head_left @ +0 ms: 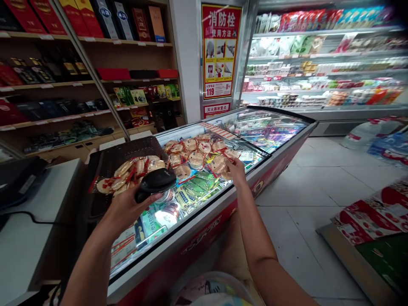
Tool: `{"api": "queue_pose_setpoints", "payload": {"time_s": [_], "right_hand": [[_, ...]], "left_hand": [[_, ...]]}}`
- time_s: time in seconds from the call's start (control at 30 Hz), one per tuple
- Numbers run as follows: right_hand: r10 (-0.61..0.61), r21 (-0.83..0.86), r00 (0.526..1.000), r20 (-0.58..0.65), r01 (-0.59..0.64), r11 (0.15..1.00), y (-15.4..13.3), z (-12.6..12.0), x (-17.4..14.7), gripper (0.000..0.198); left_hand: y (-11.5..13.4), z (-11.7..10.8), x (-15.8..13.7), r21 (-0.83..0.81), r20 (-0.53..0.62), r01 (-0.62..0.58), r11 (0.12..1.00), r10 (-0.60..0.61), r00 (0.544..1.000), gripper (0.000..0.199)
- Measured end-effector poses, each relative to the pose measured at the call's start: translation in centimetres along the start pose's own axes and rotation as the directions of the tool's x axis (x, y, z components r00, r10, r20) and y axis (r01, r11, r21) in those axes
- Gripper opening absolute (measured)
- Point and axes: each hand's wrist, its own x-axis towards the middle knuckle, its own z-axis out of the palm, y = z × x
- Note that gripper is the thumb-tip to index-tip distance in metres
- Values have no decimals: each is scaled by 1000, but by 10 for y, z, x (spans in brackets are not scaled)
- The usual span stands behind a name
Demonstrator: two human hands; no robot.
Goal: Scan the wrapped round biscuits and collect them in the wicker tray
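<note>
My left hand (126, 212) is wrapped round a black handheld barcode scanner (158, 180), which hangs over the near part of the chest freezer (204, 225). My right hand (236, 171) pinches the edge of a clear-wrapped packet of round tan biscuits (218, 164) with red trim. Around it, many similar packets (191, 146) lie heaped on the freezer's glass top. More of them fill part of a dark brown basket (135, 146) at the left, just beyond the scanner. Colourful frozen goods (197, 187) show through the glass.
A white counter (41, 246) with a black machine (19, 180) stands at the left. Shelves of boxed goods (114, 76) rise behind. A lit chiller (325, 76) runs along the far right. Bottled water (389, 142) and red cartons (376, 208) sit on the tiled floor.
</note>
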Motion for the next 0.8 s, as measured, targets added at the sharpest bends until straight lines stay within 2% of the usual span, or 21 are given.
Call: {"api": "queue_pose_setpoints", "payload": {"time_s": [0.13, 0.2, 0.37, 0.5, 0.6, 0.7, 0.8], "right_hand": [[38, 328, 981, 191, -100, 940, -32, 43, -42, 45], [35, 394, 963, 268, -143, 908, -47, 58, -60, 46], [28, 403, 938, 345, -175, 898, -69, 84, -86, 44], [27, 385, 925, 380, -185, 904, -74, 98, -96, 44], [36, 373, 915, 403, -200, 906, -74, 114, -101, 45], [49, 400, 907, 418, -233, 886, -75, 144, -101, 47], [36, 446, 882, 470, -273, 852, -80, 186, -101, 44]], "left_hand": [[-10, -4, -5, -36, -63, 3, 999, -5, 998, 55], [-15, -4, -8, -63, -79, -2, 998, -3, 997, 55], [-26, 1, -15, -110, -90, -15, 994, 5, 996, 50], [-34, 4, -19, -149, -105, -26, 989, 10, 994, 49], [-43, 1, -25, -177, -122, 20, 984, -42, 992, 53], [-55, -10, -35, -208, -147, 104, 973, -136, 980, 56], [-68, -23, -47, -209, -199, 170, 963, -212, 957, 59]]}}
